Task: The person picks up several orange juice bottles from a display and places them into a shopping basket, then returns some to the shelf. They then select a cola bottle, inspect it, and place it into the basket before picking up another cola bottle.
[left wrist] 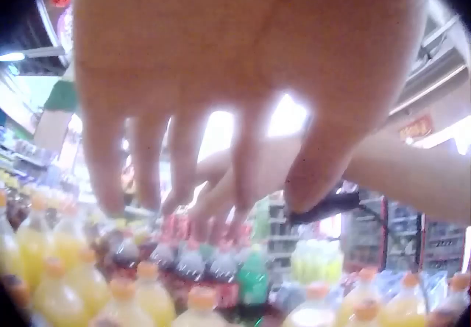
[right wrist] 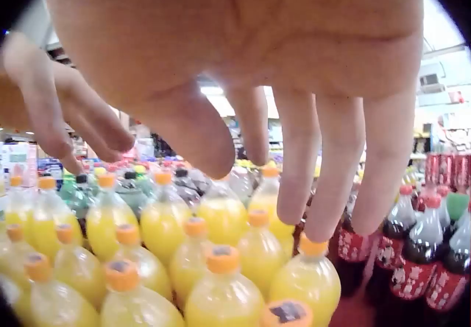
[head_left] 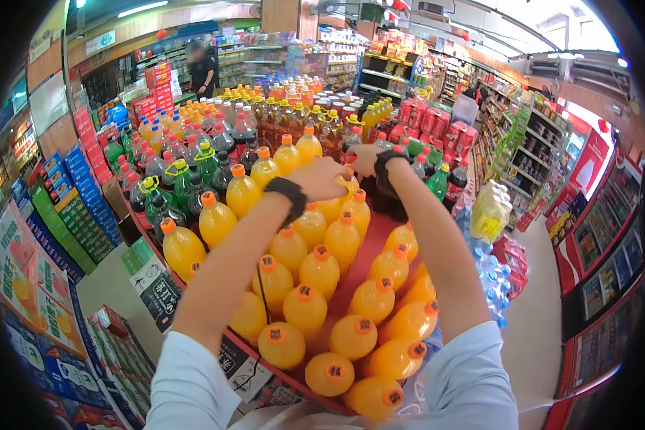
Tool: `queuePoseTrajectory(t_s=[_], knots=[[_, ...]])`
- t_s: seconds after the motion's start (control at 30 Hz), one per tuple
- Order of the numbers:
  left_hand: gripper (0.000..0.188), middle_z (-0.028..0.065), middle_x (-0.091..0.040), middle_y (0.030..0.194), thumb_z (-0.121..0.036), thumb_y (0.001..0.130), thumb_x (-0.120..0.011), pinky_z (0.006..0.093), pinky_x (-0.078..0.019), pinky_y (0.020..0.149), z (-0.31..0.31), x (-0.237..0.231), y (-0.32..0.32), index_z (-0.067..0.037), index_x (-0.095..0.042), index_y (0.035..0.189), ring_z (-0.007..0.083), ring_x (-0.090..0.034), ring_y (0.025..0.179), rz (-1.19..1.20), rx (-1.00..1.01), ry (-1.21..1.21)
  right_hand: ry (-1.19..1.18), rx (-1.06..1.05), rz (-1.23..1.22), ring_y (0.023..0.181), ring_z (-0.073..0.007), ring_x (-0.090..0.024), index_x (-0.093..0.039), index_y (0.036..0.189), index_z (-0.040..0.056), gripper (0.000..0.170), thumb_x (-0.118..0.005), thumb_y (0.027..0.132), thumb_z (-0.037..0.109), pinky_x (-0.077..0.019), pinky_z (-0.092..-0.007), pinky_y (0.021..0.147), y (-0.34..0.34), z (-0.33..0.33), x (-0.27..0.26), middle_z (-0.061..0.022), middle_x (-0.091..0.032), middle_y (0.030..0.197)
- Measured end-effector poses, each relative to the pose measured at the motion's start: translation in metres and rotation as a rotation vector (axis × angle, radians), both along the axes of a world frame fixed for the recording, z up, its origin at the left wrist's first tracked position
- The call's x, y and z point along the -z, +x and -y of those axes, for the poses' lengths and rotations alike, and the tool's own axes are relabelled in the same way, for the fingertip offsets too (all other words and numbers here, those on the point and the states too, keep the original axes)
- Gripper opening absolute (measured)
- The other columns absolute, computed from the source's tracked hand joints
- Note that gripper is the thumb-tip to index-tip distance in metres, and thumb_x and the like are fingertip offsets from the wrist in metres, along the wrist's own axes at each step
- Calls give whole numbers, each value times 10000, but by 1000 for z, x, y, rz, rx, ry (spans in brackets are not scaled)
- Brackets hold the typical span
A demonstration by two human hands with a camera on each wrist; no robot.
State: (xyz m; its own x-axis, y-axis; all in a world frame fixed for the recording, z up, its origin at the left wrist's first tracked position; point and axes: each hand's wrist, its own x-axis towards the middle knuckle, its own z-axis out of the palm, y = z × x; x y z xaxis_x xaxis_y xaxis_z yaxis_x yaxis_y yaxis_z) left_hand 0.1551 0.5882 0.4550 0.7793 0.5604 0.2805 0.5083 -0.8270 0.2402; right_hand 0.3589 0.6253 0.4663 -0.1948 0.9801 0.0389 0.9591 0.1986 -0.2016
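Watching remotely, I see both the left hand point(head_left: 317, 179) and right hand point(head_left: 366, 159) loosely spread, pinching nothing, over orange-drink bottles point(head_left: 319, 272) grouped upright on the red surface point(head_left: 378, 233), seemingly so their caps point(head_left: 306, 292) face upward for reaching; contact I cannot tell.

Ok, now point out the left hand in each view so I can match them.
Head: left hand just above the picture's centre.
Left wrist: left hand across the top, fingers pointing down.
Right wrist: left hand at the left edge.
Shared landmark: orange-capped bottles, seen in all three.
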Motion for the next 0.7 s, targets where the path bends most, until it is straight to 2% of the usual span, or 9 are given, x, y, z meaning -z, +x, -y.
queuePoseTrajectory(t_s=[0.17,0.27,0.33,0.37,0.43,0.47,0.53,0.6,0.7], knots=[[351,140,-638,1114,-239,868,-614,344,-470,883,123,-66,-72,-40,-614,1158,267,-602,1027,128,129,-128,220,-386,48,949,-316,-630,-567,1169,33,377,-551,879,273,-488,-400,834,-32,120,-74,-176,-655,1032],[353,121,-646,1123,-222,850,-653,352,-468,891,208,-63,-125,-67,-627,1166,264,-601,1039,67,182,107,285,-434,-19,818,-381,-643,-579,1135,38,329,-527,845,186,-500,-458,758,-54,229,-98,-225,-656,866],[342,108,-646,1128,-206,844,-664,343,-474,890,263,-60,-150,-76,-636,1159,270,-600,1044,-103,199,-146,381,-641,-7,804,-367,-617,-572,1048,10,276,-524,859,204,-491,-454,727,-49,292,-91,-197,-630,836],[344,103,-642,1133,-208,844,-663,341,-487,880,282,-47,-157,-66,-635,1156,269,-601,1041,-134,217,-334,341,-731,-75,760,-351,-605,-559,1059,16,304,-546,849,236,-490,-438,705,-42,317,-79,-159,-617,876],[369,121,-617,1122,-274,886,-615,363,-498,852,313,-16,-167,-81,-595,1200,280,-603,995,-175,355,-369,291,-769,120,767,-313,-598,-545,1076,24,339,-572,819,243,-492,-410,686,-41,382,-60,-124,-602,955],[389,141,-609,1124,-299,909,-589,363,-495,848,323,10,-173,-80,-573,1231,290,-599,1001,-202,382,-442,106,-717,176,771,-304,-590,-555,1055,24,331,-576,807,243,-493,-401,682,-43,413,-60,-120,-593,977],[407,156,-601,1132,-330,930,-555,371,-491,847,342,59,-175,-82,-554,1254,310,-593,1006,-298,374,-710,-349,-823,114,954,-308,-611,-531,1201,14,334,-510,931,209,-504,-395,761,-43,450,-59,-107,-607,1104],[435,172,-605,1122,-356,938,-534,382,-486,850,356,121,-174,-68,-539,1264,337,-590,1000,-246,389,-857,-107,-852,-290,640,-273,-582,-594,1031,47,349,-669,830,322,-438,-387,554,-34,491,-15,-114,-577,764],[447,184,-605,1144,-370,945,-524,378,-479,866,377,194,-170,-77,-528,1282,344,-587,1013,-304,408,-831,-313,-854,-564,795,-316,-592,-563,1142,42,367,-631,846,247,-478,-402,641,-31,528,39,-132,-582,904]])
